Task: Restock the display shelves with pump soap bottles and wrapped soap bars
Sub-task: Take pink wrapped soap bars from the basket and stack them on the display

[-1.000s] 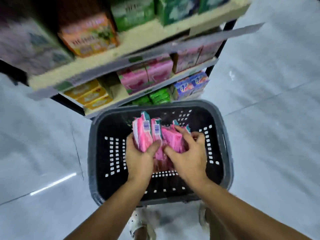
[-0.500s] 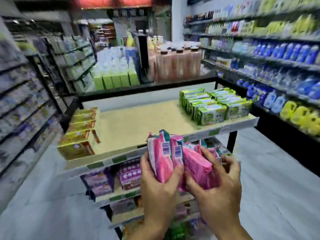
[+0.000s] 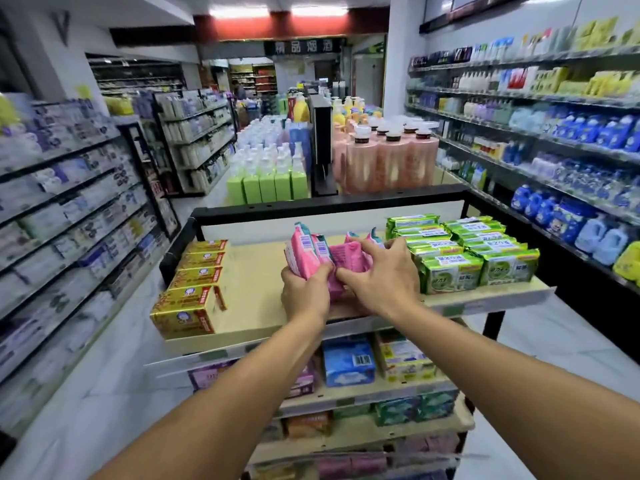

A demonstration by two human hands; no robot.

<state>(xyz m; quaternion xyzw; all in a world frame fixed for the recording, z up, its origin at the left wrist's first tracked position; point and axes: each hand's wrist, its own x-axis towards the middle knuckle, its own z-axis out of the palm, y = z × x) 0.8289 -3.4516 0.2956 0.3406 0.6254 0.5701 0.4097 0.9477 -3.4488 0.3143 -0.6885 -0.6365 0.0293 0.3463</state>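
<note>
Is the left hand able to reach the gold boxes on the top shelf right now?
Probably not yet: bare shelf lies between the left hand and the gold boxes, so the way looks free, but it grips the pink soap bars.

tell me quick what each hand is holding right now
Left hand: grips the pink wrapped soap bars at their left end.
Right hand: grips the same bars from the right.

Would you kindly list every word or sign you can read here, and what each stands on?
"精品烟酒": dark hanging sign at the aisle's far end.
"V": white wall, upper left.
Print on the pink wrapped soap bars, green wrapped packs and gold boxes: too blurred to read.
</note>
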